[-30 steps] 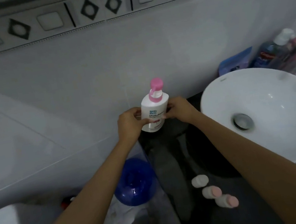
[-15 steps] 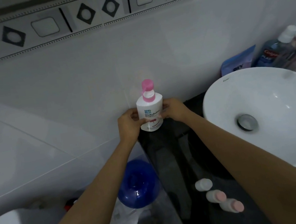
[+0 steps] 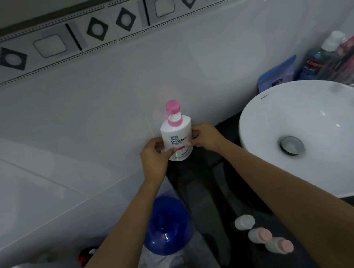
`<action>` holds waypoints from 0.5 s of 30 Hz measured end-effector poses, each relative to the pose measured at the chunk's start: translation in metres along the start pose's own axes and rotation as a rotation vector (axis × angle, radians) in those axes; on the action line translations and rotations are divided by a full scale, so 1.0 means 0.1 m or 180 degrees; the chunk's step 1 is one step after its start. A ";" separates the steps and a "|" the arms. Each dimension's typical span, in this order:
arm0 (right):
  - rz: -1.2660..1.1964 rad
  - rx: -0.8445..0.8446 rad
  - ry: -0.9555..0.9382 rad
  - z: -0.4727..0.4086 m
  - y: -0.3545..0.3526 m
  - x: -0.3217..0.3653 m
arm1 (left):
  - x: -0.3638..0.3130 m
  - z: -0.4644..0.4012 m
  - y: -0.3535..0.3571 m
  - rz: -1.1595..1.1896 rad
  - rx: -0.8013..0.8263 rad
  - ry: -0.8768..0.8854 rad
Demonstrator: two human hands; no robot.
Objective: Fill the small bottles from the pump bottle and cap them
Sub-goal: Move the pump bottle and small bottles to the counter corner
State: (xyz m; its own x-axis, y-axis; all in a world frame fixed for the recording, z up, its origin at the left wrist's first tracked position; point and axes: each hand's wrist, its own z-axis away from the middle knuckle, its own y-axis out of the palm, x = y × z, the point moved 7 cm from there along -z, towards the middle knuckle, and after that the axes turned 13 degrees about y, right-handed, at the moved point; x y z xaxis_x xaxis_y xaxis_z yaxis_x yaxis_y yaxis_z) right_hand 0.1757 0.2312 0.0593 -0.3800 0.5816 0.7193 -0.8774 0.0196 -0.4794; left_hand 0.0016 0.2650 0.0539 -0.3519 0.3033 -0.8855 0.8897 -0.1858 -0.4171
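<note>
A white pump bottle [image 3: 177, 137] with a pink pump head stands upright at the back of the dark counter [image 3: 205, 187], against the wall tiles. My left hand [image 3: 154, 158] grips its left side and my right hand [image 3: 205, 137] grips its right side. Three small bottles stand in a row near the counter's front: one with a white cap [image 3: 244, 222], and two with pink caps [image 3: 260, 235] [image 3: 280, 246]. They are below my right forearm, apart from both hands.
A white round basin [image 3: 308, 117] fills the right side of the counter. Behind it stand a blue pouch [image 3: 278, 76] and a mouthwash bottle [image 3: 321, 57] among other toiletries. A blue round lid [image 3: 167, 225] sits on the floor left of the counter.
Both hands have carried the pump bottle back and down toward the wall, from slightly tilted and raised to upright at the back of the counter. The view has shifted a little.
</note>
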 end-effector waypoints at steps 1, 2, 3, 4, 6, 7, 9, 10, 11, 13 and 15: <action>0.0004 -0.0022 0.0040 0.01 0.00 -0.01 | 0.00 0.00 0.01 -0.0034 0.0031 0.0007; 0.0014 -0.0066 0.0078 0.03 -0.01 -0.01 | 0.00 0.01 0.01 -0.0101 0.0060 0.0003; 0.0016 -0.0123 0.0118 0.06 -0.04 -0.02 | 0.01 0.02 0.01 -0.0180 0.0065 -0.0011; 0.0010 -0.0185 0.0171 0.11 -0.07 -0.02 | 0.04 0.06 -0.01 -0.0273 0.0035 -0.0052; -0.0033 -0.0264 0.0232 0.28 -0.15 -0.04 | 0.09 0.19 -0.09 -0.0389 -0.0146 -0.0107; -0.0068 -0.0286 0.0241 0.40 -0.20 -0.06 | 0.10 0.28 -0.12 -0.0390 -0.0233 -0.0097; -0.0122 -0.0349 0.0299 0.72 -0.32 -0.15 | 0.09 0.48 -0.10 -0.0236 -0.0244 -0.0052; -0.0159 -0.0417 0.0317 0.91 -0.39 -0.22 | 0.07 0.60 -0.05 -0.0092 -0.0139 -0.0070; -0.0239 -0.0511 0.0293 1.12 -0.45 -0.32 | 0.02 0.71 0.03 0.0048 0.0020 -0.0095; -0.0485 -0.0794 0.0264 1.58 -0.57 -0.56 | -0.10 0.92 0.22 0.0317 0.0403 -0.0061; -0.0688 -0.1235 0.0373 2.03 -0.65 -0.86 | -0.28 1.10 0.44 0.0612 0.0891 0.0024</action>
State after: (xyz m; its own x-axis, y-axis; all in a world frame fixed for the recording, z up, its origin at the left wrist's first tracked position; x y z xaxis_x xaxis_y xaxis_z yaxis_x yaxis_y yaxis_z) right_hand 0.2062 0.0145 0.1304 -0.1450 0.6183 0.7725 -0.7499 0.4406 -0.4935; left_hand 0.0185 0.1460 0.0383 -0.1821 0.2446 -0.9524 0.8247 -0.4894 -0.2834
